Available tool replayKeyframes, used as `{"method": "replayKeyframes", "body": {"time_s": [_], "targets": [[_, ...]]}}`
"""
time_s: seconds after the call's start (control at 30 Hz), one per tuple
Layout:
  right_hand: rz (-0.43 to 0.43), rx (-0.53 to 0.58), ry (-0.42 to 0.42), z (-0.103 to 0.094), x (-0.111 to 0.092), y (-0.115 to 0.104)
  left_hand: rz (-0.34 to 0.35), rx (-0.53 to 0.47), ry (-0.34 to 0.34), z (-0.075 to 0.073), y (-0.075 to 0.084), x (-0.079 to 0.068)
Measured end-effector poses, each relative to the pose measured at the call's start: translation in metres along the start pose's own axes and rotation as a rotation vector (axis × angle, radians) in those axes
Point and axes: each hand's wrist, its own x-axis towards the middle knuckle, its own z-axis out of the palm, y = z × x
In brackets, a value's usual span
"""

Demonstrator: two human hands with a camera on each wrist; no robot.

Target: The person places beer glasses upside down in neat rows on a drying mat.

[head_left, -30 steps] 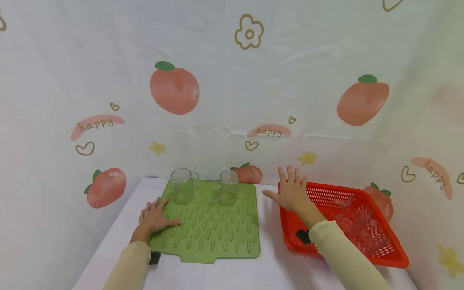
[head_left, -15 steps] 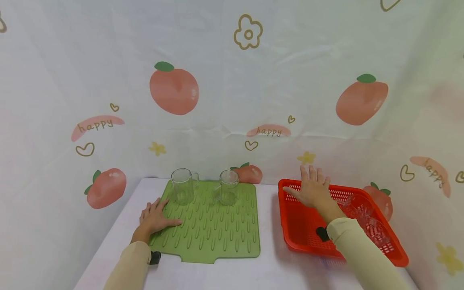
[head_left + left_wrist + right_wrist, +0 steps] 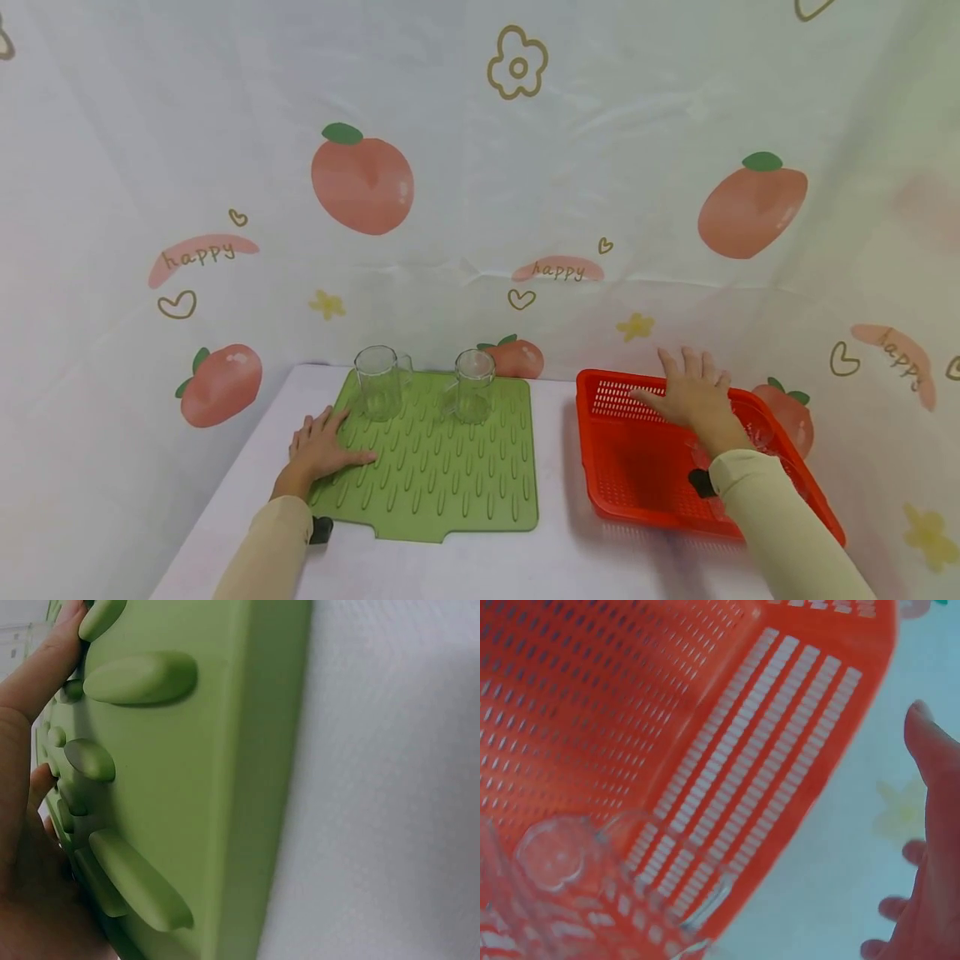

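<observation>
In the head view my left hand (image 3: 322,446) rests with fingers spread on the left edge of a green ribbed drying mat (image 3: 435,475). Seen from the left wrist, its thumb lies across the mat's raised ribs. Two clear glass mugs, one at the left (image 3: 379,387) and one at the right (image 3: 474,392), stand upright near the mat's far edge. Over a red plastic basket (image 3: 587,467) hovers my right hand (image 3: 697,404), fingers apart and holding nothing. Clear glassware (image 3: 551,855) with a handle lies in the basket, partly hidden by my right arm in the head view.
A white table (image 3: 555,550) carries the mat and the basket, with a strip of tabletop between them. Directly behind hangs a white curtain (image 3: 450,217) printed with fruit and the word "happy". The basket's walls are slotted.
My right hand has moved to the right, from the basket's left end towards the glassware. The left hand, the mat and the two mugs on it have stayed in place.
</observation>
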Motion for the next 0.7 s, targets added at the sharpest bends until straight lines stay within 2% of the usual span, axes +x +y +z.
{"method": "replayKeyframes", "body": {"time_s": [0.33,0.7], "targets": [[-0.012,-0.014,0.007,0.003,-0.016,0.034,0.001,0.007,0.000,-0.003,0.004,-0.001],[0.086,0.073,-0.112,-0.001,-0.032,0.059,-0.007,-0.003,-0.007,-0.006,0.006,-0.004]]}}
